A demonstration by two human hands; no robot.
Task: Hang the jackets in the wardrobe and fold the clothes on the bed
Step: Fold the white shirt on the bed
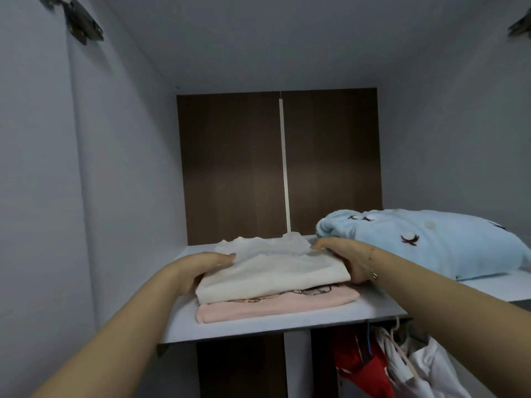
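A folded cream garment (270, 271) lies on top of a folded pink garment (275, 307) on the grey wardrobe shelf (287, 324). My left hand (201, 267) holds the left edge of the cream garment, thumb on top and fingers hidden beneath. My right hand (344, 258) holds its right edge the same way, thumb across the top. Below the shelf, a red jacket (356, 366) and a white jacket (425, 369) hang on hangers.
A fluffy light-blue garment (431, 242) with dark embroidered marks lies on the shelf right beside my right hand. The compartment has grey side walls, a brown back panel (235, 168), and door hinges (83, 24) near the upper corners.
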